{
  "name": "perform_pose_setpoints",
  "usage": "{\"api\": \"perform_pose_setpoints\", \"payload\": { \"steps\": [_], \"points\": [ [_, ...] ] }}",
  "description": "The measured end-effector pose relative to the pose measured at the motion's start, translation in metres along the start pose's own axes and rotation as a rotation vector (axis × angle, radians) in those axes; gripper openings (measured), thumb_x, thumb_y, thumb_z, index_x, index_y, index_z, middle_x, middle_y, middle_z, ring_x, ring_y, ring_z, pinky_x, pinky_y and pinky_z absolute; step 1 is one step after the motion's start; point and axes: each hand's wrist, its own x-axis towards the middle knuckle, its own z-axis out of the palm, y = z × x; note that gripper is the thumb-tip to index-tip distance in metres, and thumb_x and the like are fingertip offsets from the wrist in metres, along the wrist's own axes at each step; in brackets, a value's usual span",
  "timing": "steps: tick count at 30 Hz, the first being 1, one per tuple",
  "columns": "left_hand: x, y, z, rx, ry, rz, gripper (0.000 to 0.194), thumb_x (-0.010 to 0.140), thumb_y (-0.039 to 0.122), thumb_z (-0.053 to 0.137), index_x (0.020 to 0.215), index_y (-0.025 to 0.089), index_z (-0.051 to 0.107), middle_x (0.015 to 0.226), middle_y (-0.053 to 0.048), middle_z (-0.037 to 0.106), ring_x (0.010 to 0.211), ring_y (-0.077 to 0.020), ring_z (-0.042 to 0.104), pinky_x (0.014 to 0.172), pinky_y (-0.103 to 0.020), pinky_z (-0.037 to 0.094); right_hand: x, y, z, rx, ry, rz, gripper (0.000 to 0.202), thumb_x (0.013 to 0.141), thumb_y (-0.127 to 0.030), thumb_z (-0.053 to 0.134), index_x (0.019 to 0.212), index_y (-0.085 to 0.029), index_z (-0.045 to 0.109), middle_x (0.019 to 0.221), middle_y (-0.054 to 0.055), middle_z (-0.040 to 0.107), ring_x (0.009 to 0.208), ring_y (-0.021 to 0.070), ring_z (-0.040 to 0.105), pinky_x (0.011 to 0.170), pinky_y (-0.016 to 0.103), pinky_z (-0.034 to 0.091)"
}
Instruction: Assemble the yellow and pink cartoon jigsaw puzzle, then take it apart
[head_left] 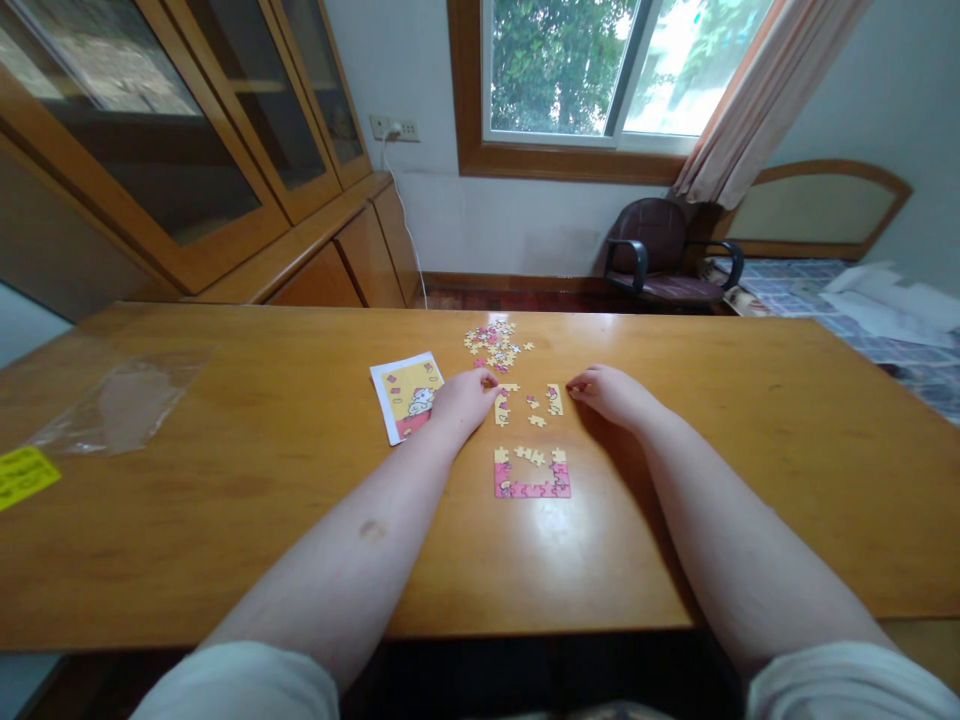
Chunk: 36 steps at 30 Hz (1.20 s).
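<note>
My left hand [463, 400] is closed, its fingertips at the left edge of a joined yellow strip of jigsaw pieces [502, 408]. Whatever those fingers may hold is hidden. To the right, my right hand [611, 394] has thumb and fingers pinched just beside another short joined strip [555, 399]; I cannot make out what is in the pinch. Loose puzzle pieces [537, 421] lie between the two strips. Nearer to me sits a joined pink and yellow U-shaped puzzle section [532, 491], with several yellow pieces [529, 455] at its open top.
A heap of loose puzzle pieces [495, 341] lies towards the table's far edge. The picture sheet [401, 385] is partly covered by my left hand. A clear plastic bag [124, 405] and yellow label [26, 477] lie left on the wooden table [300, 520]. An armchair [660, 250] stands beyond.
</note>
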Motion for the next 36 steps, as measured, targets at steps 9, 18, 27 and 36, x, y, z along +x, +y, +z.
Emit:
{"api": "perform_pose_setpoints", "payload": {
  "steps": [9, 18, 27, 36],
  "points": [
    [0.0, -0.001, 0.001, -0.015, -0.002, -0.001, 0.026, 0.082, 0.044, 0.057, 0.098, 0.028, 0.069, 0.096, -0.004, 0.072, 0.088, -0.0231, 0.064, 0.075, -0.031, 0.047, 0.001, 0.002, 0.003, 0.017, 0.045, 0.091, 0.017, 0.079, -0.026, 0.064, 0.091, -0.02, 0.073, 0.094, 0.006, 0.068, 0.082, 0.0167, 0.062, 0.073, 0.023, 0.045],
    [-0.001, 0.0, -0.001, -0.017, 0.015, 0.016, 0.024, 0.083, 0.042, 0.056, 0.096, 0.027, 0.069, 0.098, -0.004, 0.072, 0.089, -0.0228, 0.064, 0.077, -0.032, 0.048, -0.009, -0.018, -0.007, -0.062, 0.098, 0.024, 0.022, 0.086, -0.028, 0.054, 0.094, -0.019, 0.072, 0.099, 0.009, 0.067, 0.085, 0.0186, 0.062, 0.075, 0.026, 0.045],
    [0.0, 0.0, 0.001, 0.022, 0.043, 0.013, 0.022, 0.084, 0.035, 0.054, 0.097, 0.026, 0.069, 0.099, -0.004, 0.072, 0.091, -0.0228, 0.064, 0.08, -0.031, 0.048, -0.023, -0.059, 0.002, 0.044, -0.051, -0.278, 0.016, 0.083, -0.03, 0.061, 0.092, -0.024, 0.071, 0.092, 0.004, 0.07, 0.082, 0.0172, 0.063, 0.073, 0.025, 0.045],
    [-0.001, 0.001, 0.0, 0.004, 0.058, 0.037, 0.022, 0.084, 0.033, 0.054, 0.097, 0.027, 0.069, 0.094, -0.003, 0.072, 0.087, -0.0223, 0.064, 0.077, -0.031, 0.048, -0.021, -0.069, 0.008, 0.137, -0.098, -0.187, 0.017, 0.076, -0.017, 0.063, 0.091, -0.023, 0.07, 0.089, 0.002, 0.072, 0.079, 0.0156, 0.064, 0.069, 0.022, 0.044]
  ]
}}
